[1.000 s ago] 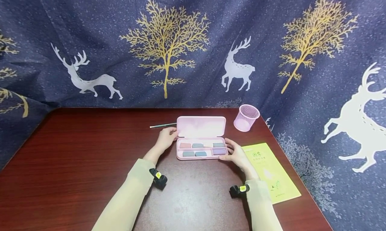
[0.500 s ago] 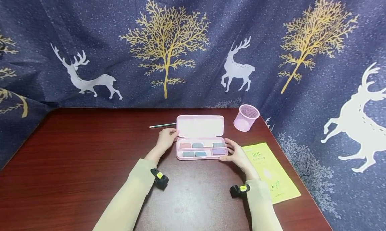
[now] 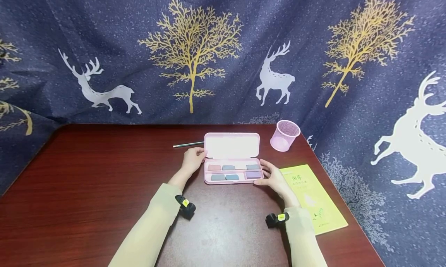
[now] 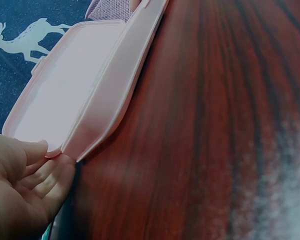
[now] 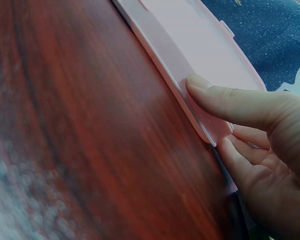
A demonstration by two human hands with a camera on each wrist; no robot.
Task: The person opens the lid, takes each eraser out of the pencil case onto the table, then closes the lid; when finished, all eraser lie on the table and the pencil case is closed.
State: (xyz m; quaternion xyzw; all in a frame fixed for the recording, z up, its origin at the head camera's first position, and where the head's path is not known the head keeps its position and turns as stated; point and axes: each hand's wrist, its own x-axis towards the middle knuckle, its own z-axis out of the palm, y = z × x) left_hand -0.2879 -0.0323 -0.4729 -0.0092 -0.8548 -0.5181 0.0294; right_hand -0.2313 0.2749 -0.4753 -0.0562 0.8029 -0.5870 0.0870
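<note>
A pink pencil case (image 3: 234, 182) lies on the table with its lid (image 3: 231, 145) swung back. Its divided tray holds several small blocks that look like erasers: a reddish one (image 3: 214, 167), grey-blue ones such as this block (image 3: 218, 177), and a purple one (image 3: 253, 174). My left hand (image 3: 192, 160) pinches the lid's left edge near the hinge; in the left wrist view its thumb (image 4: 36, 150) lies on the lid's corner. At the right end, my right hand (image 3: 275, 180) grips the tray, its thumb (image 5: 215, 97) over the rim and the other fingers at the end wall.
A thin pencil (image 3: 188, 145) lies at the case's left, partly behind the lid. At the back right stands a pink mesh pen cup (image 3: 285, 136). A yellow book (image 3: 315, 201) lies under the right forearm, near the table's right edge. A patterned cloth (image 3: 223, 57) hangs behind.
The lid has tipped slightly further back and its right side has shifted a little left. My left hand and forearm have moved very slightly; my right hand keeps its place.
</note>
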